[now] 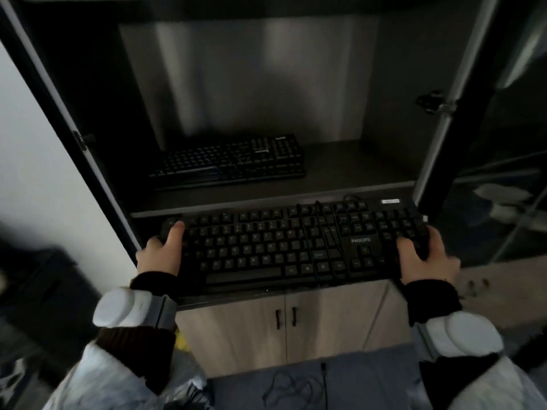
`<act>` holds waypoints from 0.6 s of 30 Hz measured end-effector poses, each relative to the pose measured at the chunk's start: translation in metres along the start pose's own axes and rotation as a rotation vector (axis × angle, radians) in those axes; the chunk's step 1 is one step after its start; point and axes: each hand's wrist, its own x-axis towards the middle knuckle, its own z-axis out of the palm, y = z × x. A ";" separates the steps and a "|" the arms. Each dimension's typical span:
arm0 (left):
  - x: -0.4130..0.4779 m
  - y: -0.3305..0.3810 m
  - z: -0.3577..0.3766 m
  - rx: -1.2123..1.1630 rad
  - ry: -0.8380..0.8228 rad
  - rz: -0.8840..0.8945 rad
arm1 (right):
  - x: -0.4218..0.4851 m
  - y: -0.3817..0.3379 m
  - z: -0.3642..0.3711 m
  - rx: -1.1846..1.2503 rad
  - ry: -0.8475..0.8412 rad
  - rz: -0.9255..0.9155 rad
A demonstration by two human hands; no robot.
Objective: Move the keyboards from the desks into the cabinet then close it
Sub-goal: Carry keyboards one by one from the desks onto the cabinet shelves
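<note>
Now black keyboard [284, 250] between 2 hands, left hand [161, 255] and right hand [423, 255] each clasping an end.

Two black keyboards [293, 247] [229, 161], two hands [161, 255] [426, 258], one open cabinet [384, 161], two lower doors [236, 332].

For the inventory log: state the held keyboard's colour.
Black keyboard, seen in the head view.

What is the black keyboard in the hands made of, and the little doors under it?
The black Philips keyboard held by the left hand and right hand looks like matte plastic: dull moulded keys, printed letters. The two pale lower cabinet doors show streaky grain, so probably wood or wood-look laminate; their small dark handles could be metal, hard to tell.
</note>
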 end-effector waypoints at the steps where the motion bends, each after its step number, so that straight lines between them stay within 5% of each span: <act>1: 0.003 0.006 -0.005 0.021 0.011 0.025 | 0.005 -0.004 0.004 0.015 -0.016 -0.008; 10: 0.114 0.089 -0.028 0.009 0.197 0.088 | 0.098 -0.090 0.120 0.106 -0.252 -0.172; 18: 0.250 0.119 -0.016 -0.025 0.237 0.046 | 0.148 -0.146 0.233 0.081 -0.266 -0.183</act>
